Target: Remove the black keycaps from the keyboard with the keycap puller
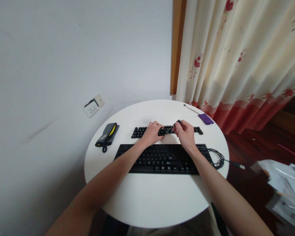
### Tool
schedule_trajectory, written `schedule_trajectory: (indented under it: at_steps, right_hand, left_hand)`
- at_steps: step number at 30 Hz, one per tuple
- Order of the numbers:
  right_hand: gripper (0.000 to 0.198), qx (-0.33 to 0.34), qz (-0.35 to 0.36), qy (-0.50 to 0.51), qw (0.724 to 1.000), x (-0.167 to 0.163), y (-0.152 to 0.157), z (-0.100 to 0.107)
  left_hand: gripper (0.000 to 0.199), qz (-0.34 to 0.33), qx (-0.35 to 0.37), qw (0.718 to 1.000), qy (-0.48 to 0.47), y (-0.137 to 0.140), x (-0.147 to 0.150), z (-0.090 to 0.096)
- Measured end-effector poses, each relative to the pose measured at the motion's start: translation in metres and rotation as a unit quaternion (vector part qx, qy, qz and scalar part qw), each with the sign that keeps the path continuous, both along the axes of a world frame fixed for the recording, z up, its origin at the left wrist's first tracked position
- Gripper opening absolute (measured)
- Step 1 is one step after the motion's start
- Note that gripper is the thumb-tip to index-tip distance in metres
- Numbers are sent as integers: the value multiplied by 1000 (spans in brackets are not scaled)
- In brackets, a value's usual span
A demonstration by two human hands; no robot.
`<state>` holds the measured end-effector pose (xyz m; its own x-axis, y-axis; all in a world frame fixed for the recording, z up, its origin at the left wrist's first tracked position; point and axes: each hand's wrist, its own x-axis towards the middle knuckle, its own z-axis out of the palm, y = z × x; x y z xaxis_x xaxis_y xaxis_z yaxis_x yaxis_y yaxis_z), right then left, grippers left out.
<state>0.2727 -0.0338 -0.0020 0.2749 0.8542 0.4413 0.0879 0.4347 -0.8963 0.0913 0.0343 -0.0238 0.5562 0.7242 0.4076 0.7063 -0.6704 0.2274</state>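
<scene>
In the head view a black keyboard point(162, 164) lies on a round white table, with several key positions in its upper part looking bare. Behind it stand rows of loose black keycaps point(138, 132). My left hand point(151, 133) rests over these keycaps, thumb and index finger apart on either side of a few of them. Pinched in my right hand point(186, 133) is a keycap puller point(178, 123) with a black handle and thin wire loops. Its lower wires reach down to the keycaps just right of my left hand. Part of the rows is hidden behind both hands.
A grey and black pouch point(107, 135) with yellow trim lies at the left. The keyboard's coiled cable point(220, 160) hangs over the right edge. Near the back right is a thin brush with a purple cloth piece point(206, 119). Plastic bags point(285, 186) sit at lower right.
</scene>
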Motion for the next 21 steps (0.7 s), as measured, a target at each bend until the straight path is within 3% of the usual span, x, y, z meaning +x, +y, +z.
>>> schedule_trajectory:
  at_steps: [2,5,10,14,17,21]
  right_hand:
    - [24,-17,71,-32,997,0,-4,2]
    - [25,-47,188,-130,973,-1,-12,6]
    - [25,-54,308,-235,920,-3,-23,7]
    - [22,-90,350,-249,898,-5,-24,3]
    - [22,-108,383,-252,882,-5,-24,1]
    - [27,-67,419,-297,856,-6,-27,6]
  left_hand:
    - [38,-28,-40,999,-19,0,-4,9]
    - [19,-105,-162,981,-2,-6,-15,27]
    - [12,-248,-325,907,102,-22,-33,56]
    - [14,-279,-367,877,136,-30,-34,60]
    - [19,-266,-373,874,160,-31,-32,54]
    - [25,-243,-363,883,169,-35,-29,49]
